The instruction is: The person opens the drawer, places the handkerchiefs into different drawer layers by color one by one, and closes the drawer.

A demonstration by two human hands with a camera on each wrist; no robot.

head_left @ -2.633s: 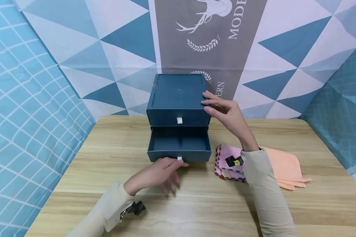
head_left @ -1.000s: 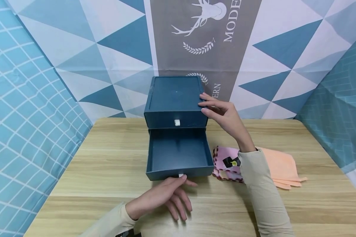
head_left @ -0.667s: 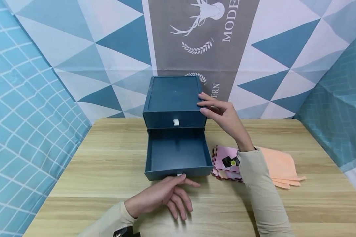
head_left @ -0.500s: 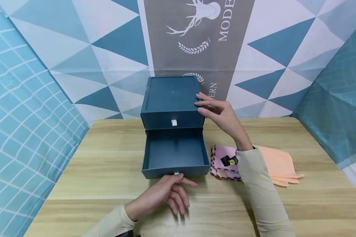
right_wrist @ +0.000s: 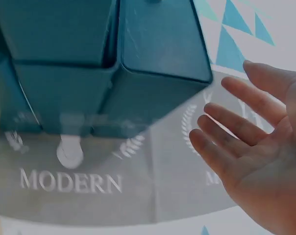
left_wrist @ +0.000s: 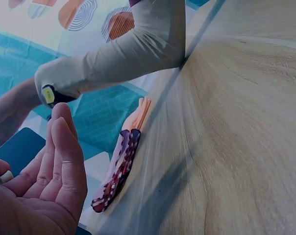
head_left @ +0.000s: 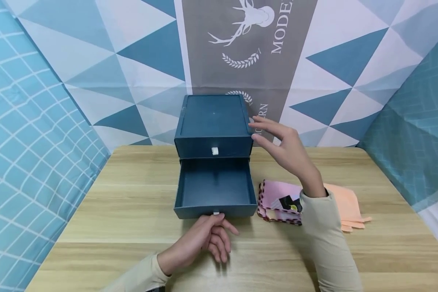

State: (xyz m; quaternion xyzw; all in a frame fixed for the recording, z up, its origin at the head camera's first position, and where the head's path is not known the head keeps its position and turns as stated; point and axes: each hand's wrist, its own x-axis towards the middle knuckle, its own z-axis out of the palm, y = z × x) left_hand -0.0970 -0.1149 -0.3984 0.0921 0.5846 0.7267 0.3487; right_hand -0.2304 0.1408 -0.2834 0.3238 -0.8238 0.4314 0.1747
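A dark blue two-drawer box (head_left: 213, 115) stands at the back of the table, its top drawer closed. The lower drawer (head_left: 215, 190) is pulled well out, and nothing lies inside it. My left hand (head_left: 200, 239) is at the drawer front, thumb and index finger pinching the small white pull tab (head_left: 216, 213); the other fingers hang loosely below. Just off the box's upper right edge, my right hand (head_left: 290, 150) is held with fingers spread and nothing in it. In the right wrist view, a gap shows between those fingers (right_wrist: 226, 132) and the box.
Folded pink cloths (head_left: 277, 196) with dark checked edging lie right of the drawer, under the right forearm. Peach cloths (head_left: 344, 202) lie beside them, partly hidden by the sleeve. A patterned backdrop (head_left: 149, 48) rises close behind the wooden table (head_left: 131, 227).
The left hand has drawn the lower drawer farther out toward me, then held it there. The right hand has come off the box's top edge and shifted slightly right.
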